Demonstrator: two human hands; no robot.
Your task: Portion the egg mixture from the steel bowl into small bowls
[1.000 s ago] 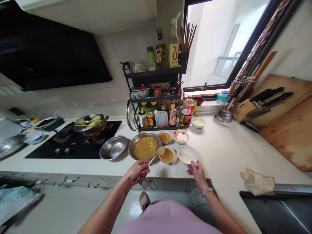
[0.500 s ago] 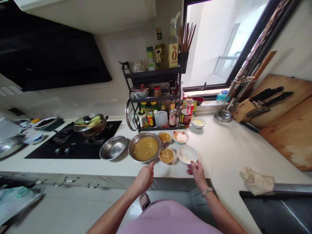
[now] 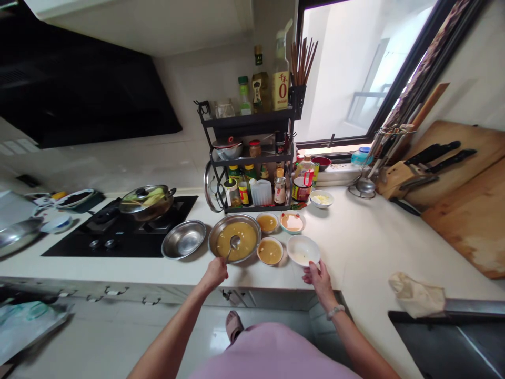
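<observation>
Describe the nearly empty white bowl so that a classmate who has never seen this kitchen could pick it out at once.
Find the black bottle rack by the wall. On the counter before it, right of the basin of yellowish liquid, sit four clustered bowls. The front right one is the white bowl, its rim in the right grip; unlike the other three, it is nearly empty.

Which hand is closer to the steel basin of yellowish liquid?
Left. The left hand, holding the ladle, is by the near rim of the steel basin; the right hand is farther right, at the white bowl.
</observation>
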